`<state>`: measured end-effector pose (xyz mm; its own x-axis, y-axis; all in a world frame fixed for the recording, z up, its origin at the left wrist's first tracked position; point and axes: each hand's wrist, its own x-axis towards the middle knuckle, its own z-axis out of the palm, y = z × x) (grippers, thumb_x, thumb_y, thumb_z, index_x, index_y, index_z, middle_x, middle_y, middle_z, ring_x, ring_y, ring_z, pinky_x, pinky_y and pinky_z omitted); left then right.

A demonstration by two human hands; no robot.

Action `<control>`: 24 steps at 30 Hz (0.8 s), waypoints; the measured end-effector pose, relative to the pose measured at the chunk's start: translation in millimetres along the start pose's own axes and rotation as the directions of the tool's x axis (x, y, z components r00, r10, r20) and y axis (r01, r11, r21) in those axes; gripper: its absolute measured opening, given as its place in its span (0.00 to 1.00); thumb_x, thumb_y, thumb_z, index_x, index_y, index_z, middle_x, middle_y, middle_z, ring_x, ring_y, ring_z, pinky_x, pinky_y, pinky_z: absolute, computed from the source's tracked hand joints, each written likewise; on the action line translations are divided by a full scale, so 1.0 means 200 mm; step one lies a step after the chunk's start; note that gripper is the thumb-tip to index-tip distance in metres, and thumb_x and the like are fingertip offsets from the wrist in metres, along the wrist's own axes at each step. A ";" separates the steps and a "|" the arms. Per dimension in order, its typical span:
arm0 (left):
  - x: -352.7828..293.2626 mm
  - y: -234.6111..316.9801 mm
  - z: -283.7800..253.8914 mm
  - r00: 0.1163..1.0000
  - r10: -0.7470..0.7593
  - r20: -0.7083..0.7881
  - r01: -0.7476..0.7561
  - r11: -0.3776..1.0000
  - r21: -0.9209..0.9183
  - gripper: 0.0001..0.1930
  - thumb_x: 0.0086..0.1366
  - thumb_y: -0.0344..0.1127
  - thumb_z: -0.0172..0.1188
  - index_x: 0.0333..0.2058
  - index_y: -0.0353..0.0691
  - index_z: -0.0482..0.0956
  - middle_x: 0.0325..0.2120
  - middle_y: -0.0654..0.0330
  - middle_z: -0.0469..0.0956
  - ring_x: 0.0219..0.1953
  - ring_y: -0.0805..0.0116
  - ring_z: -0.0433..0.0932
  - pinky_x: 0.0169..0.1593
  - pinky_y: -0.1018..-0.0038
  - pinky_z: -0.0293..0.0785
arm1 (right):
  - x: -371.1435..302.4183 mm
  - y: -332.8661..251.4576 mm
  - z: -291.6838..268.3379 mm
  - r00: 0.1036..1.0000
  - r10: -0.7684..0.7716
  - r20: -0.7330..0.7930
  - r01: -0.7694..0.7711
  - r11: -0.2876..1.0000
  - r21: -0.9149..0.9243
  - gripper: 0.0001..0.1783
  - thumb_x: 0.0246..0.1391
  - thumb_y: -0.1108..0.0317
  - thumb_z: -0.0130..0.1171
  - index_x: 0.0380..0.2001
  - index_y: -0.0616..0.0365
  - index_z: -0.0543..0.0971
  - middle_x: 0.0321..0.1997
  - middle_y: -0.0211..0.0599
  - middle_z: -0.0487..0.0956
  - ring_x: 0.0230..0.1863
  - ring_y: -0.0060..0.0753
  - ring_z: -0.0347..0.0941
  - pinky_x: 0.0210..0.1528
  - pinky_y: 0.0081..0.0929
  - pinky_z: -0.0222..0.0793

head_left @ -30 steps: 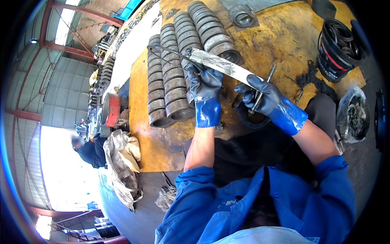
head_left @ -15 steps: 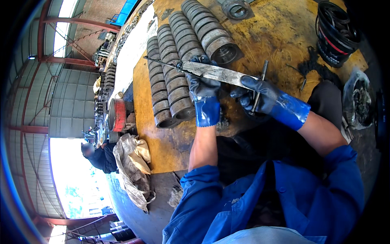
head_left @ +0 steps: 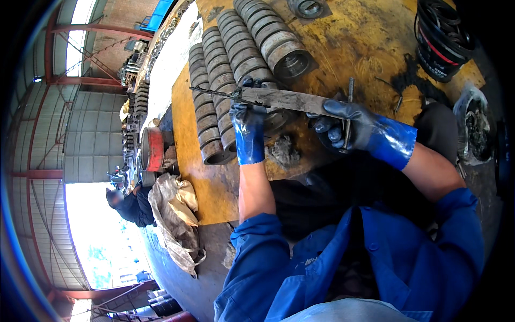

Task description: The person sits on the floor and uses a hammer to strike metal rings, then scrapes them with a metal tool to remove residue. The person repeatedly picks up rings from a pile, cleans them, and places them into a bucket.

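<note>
A long flat grey metal bar [head_left: 292, 100] spans my two gloved hands above the workpieces. My left hand [head_left: 248, 115], in a black and blue glove, is closed round its left end, where a thin dark rod [head_left: 212, 93] juts out to the left. The joint between rod and bar is hidden by the fingers. My right hand [head_left: 348, 123] grips the bar's right end with the thumb on top. A slim metal bolt [head_left: 351, 91] stands upright through that same hand. Under the bar are rows of ribbed steel cylinders [head_left: 257, 32] with hollow ends.
The cylinders lie on a stained yellow board [head_left: 354, 37]. A grey rag [head_left: 284, 152] lies close by my hands. At the right are a black bucket [head_left: 442, 45] of metal parts and a clear plastic bag [head_left: 475, 123]. A sack [head_left: 174, 214] and another person [head_left: 131, 206] are at the left.
My left hand has shifted left and slightly down, and my right hand a little right, with the bar between them. The bar's face has turned from shiny to dull. The view has moved slightly.
</note>
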<state>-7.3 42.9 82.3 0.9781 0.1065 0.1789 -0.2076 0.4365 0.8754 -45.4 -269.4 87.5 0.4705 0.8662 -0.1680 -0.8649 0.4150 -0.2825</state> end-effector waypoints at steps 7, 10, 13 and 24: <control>-0.01 0.13 0.08 0.935 0.213 0.283 -0.180 -0.402 0.898 0.12 0.60 0.31 0.54 0.41 0.41 0.80 0.42 0.57 0.80 0.45 0.59 0.78 0.49 0.69 0.74 | -0.03 -0.01 -0.03 1.000 0.015 -0.018 -0.015 1.000 0.020 0.23 0.57 0.55 0.56 0.45 0.65 0.75 0.29 0.40 0.80 0.17 0.21 0.72 0.17 0.19 0.68; -0.03 0.15 0.02 0.900 0.267 0.344 -0.292 -0.217 0.932 0.12 0.60 0.29 0.56 0.43 0.40 0.80 0.44 0.55 0.79 0.47 0.61 0.78 0.50 0.68 0.74 | -0.06 -0.02 0.00 0.998 0.014 -0.066 -0.013 1.000 0.015 0.22 0.56 0.57 0.57 0.42 0.67 0.75 0.29 0.40 0.79 0.18 0.19 0.72 0.16 0.15 0.65; -0.02 0.19 0.01 0.859 0.265 0.439 -0.358 -0.301 0.884 0.15 0.62 0.33 0.57 0.46 0.35 0.78 0.44 0.52 0.79 0.46 0.61 0.79 0.49 0.68 0.75 | -0.04 -0.02 -0.03 0.994 0.013 -0.104 -0.010 1.000 0.024 0.21 0.56 0.58 0.58 0.42 0.68 0.75 0.31 0.41 0.79 0.21 0.20 0.74 0.17 0.15 0.68; -0.04 0.22 -0.03 0.959 0.282 -0.043 -0.161 0.662 0.732 0.17 0.65 0.39 0.51 0.40 0.30 0.80 0.38 0.51 0.81 0.42 0.61 0.79 0.49 0.69 0.74 | 0.00 -0.02 -0.10 0.995 -0.003 -0.104 0.009 0.998 0.062 0.24 0.56 0.59 0.58 0.46 0.70 0.72 0.30 0.40 0.79 0.21 0.21 0.75 0.16 0.14 0.71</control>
<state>-24.1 67.3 117.4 0.8785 0.2638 0.3984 -0.2841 -0.3822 0.8793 -39.2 -277.2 68.8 0.4887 0.8315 -0.2641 -0.8695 0.4396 -0.2251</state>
